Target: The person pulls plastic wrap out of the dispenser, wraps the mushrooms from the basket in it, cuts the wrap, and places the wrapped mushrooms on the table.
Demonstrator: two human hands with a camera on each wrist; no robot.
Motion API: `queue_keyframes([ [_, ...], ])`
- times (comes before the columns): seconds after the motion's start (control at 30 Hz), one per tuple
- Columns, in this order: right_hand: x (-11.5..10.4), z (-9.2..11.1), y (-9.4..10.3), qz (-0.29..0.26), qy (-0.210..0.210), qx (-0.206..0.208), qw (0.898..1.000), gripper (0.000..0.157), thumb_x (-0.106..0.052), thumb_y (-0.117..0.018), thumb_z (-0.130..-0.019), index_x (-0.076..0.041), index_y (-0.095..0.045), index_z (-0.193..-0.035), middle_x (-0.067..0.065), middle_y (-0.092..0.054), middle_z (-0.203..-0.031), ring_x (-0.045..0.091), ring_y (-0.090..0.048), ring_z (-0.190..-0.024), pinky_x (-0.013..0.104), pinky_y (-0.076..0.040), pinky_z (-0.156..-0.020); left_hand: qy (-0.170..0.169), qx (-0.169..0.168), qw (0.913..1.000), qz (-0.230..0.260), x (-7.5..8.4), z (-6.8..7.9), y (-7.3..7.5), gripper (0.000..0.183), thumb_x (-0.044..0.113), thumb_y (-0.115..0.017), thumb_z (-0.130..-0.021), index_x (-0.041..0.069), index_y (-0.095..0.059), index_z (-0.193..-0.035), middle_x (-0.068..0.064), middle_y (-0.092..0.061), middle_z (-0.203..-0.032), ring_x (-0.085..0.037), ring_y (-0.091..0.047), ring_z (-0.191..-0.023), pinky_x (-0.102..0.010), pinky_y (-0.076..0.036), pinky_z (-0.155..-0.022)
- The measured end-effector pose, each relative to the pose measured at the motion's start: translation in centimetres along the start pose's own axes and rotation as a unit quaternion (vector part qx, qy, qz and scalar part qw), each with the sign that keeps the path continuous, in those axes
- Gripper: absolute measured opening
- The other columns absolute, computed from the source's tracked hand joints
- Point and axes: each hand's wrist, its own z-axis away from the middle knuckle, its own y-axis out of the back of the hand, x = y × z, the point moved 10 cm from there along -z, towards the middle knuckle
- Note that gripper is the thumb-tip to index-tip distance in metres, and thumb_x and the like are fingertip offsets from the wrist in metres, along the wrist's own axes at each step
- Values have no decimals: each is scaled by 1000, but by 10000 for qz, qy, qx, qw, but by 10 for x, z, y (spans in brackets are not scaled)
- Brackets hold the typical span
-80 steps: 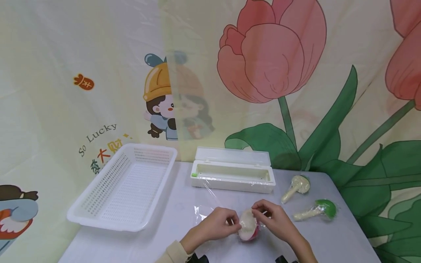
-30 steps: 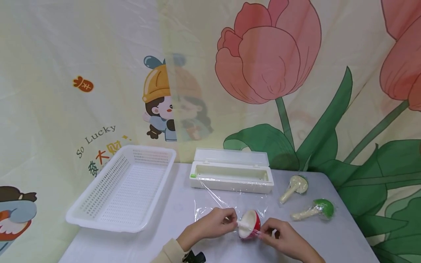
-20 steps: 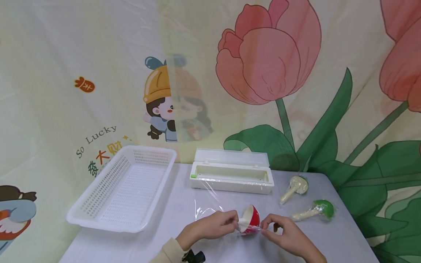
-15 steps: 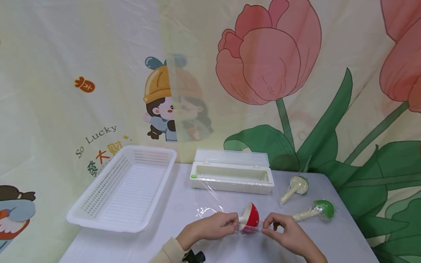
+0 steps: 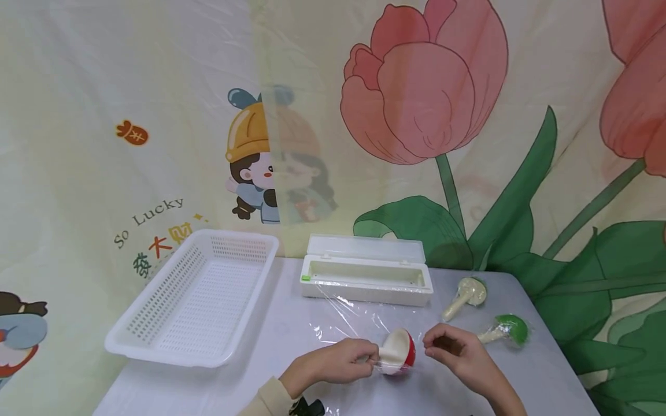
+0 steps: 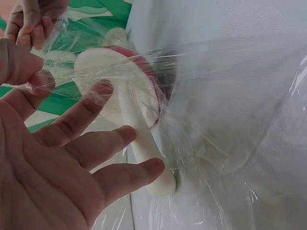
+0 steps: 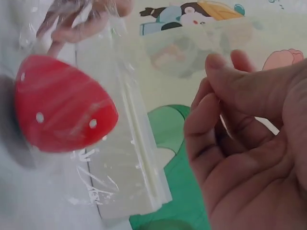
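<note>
A toy mushroom with a red, white-dotted cap (image 7: 67, 108) and a cream stem (image 6: 136, 129) lies sideways in clear plastic film (image 6: 216, 110) at the table's front. My left hand (image 5: 346, 359) pinches the film between thumb and index finger beside the stem; its other fingers spread along the stem in the left wrist view. To the right of the cap, my right hand (image 5: 460, 355) hovers a little apart with loosely bent fingers. No film shows between its fingertips in the right wrist view.
A white box (image 5: 366, 292) with its lid up stands behind, film trailing from its front. At left sits a white perforated basket (image 5: 224, 358). To the right lie a pale wrapped mushroom (image 5: 468, 294) and a green-capped one (image 5: 512, 330). A patterned curtain (image 5: 171, 86) hangs behind.
The mushroom has turned from its cream underside facing up to lying sideways. My right hand was pinching film beside the cap; it has let go and moved up and right. My left hand keeps its place.
</note>
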Motion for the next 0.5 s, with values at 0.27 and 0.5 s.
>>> queue_keyframes([
  [0.27, 32, -7, -24, 415, -921, -886, 9909, 22, -25, -70, -98, -6, -72, -110, 0, -75, -99, 6, -67, -85, 25, -55, -68, 4, 44, 9999, 142, -1, 0, 0, 7, 11, -56, -90, 16, -54, -86, 12, -45, -78, 7, -41, -71, -10, -38, -62],
  [0.5, 27, -4, -47, -40, -719, -1421, 9872, 18, -19, -72, -96, -4, -72, -108, 1, -74, -96, 4, -66, -84, 24, -54, -68, 9, 44, 9999, 123, 0, -1, 1, 8, 11, -57, -90, 17, -55, -86, 13, -45, -77, 7, -41, -71, -10, -38, -63],
])
